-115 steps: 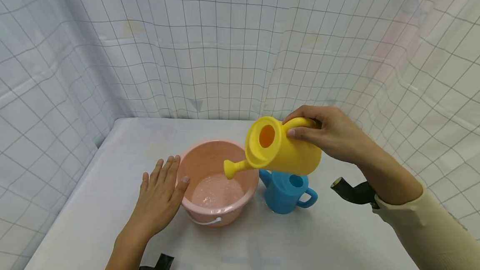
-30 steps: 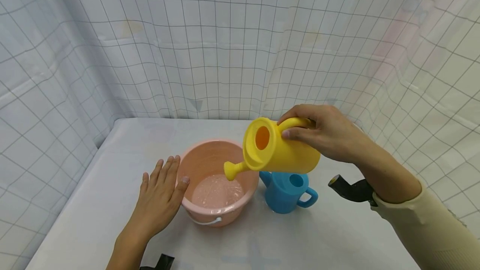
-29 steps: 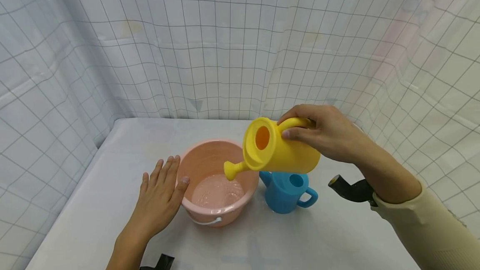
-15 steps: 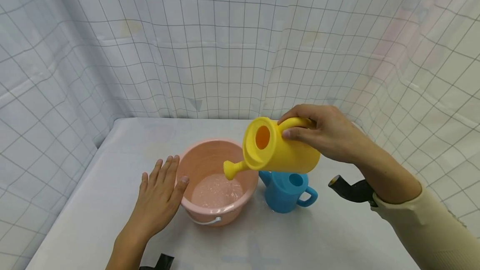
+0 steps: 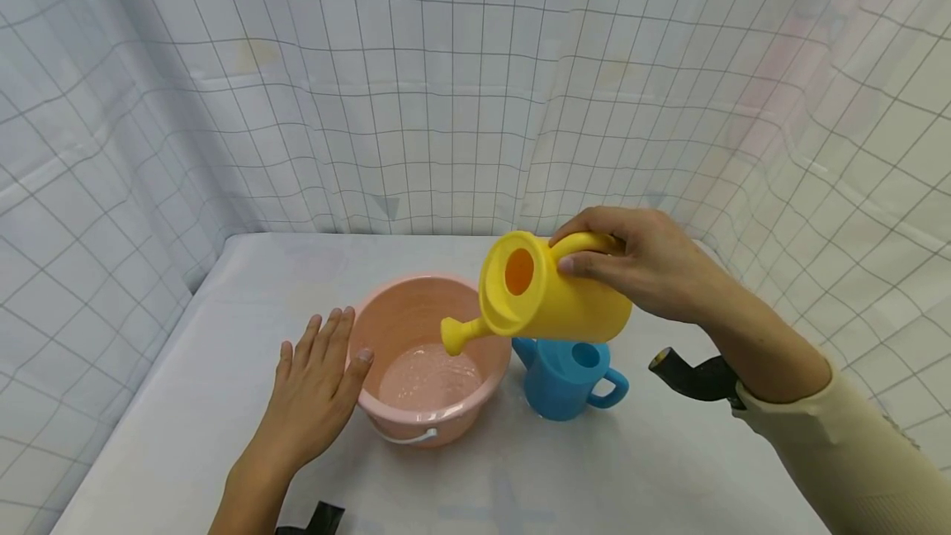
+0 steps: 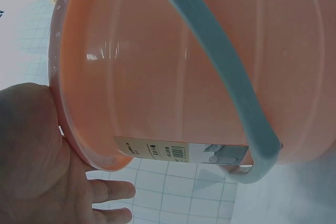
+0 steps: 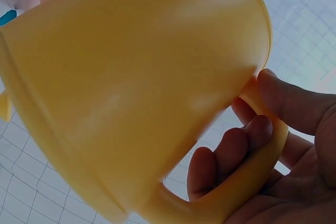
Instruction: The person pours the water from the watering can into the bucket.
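Note:
My right hand grips the handle of a yellow watering can, its fingers curled round the loop in the right wrist view. The can is tipped to the left, its spout head over a pink bucket. Shallow water with ripples shows on the bucket's bottom. With straight fingers, my left hand rests against the bucket's left rim; the left wrist view shows the palm side touching that rim. A blue watering can stands upright just right of the bucket, partly behind the yellow one.
A white cloth covers the table. White curtains with a dark grid hang at the back and both sides. The bucket's pale handle hangs down its outer side. Black wrist mounts stick out from the forearms.
Since the earliest frame the yellow watering can has tilted slightly and shifted a little left with my right hand. The ripples in the bucket vary. My left hand has stayed put.

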A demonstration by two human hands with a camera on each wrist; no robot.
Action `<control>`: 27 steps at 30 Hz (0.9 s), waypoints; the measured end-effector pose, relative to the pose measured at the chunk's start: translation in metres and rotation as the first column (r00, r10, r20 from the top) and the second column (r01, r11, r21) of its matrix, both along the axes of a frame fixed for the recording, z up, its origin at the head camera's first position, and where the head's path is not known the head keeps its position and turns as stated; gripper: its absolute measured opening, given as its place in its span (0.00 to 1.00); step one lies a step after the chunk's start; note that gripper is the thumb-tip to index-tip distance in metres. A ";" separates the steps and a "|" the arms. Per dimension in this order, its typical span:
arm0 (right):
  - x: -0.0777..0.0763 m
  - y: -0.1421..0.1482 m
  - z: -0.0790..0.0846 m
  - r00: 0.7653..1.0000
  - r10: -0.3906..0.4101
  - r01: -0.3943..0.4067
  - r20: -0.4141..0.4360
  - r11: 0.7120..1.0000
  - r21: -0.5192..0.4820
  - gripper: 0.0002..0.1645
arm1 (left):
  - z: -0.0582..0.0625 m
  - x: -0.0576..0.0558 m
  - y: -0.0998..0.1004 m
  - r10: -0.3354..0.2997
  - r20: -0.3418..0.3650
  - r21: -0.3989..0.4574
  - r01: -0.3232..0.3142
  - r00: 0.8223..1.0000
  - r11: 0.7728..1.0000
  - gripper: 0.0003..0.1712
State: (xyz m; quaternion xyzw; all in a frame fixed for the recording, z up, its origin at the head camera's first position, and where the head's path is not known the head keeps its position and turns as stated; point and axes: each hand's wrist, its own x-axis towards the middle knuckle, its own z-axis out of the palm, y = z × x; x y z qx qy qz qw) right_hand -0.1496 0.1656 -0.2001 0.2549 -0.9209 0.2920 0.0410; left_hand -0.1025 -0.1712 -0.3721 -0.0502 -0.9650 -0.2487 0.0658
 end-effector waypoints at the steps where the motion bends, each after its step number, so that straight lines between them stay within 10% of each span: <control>1: 0.000 0.000 0.000 1.000 0.002 -0.002 0.000 1.000 -0.002 0.10 | 0.000 0.000 0.000 0.000 0.000 0.000 0.000 1.000 1.000 0.39; 27: 0.003 0.011 -0.012 1.000 0.013 -0.012 0.000 0.994 -0.112 0.09 | 0.001 0.000 -0.001 -0.009 0.014 0.007 0.009 1.000 1.000 0.39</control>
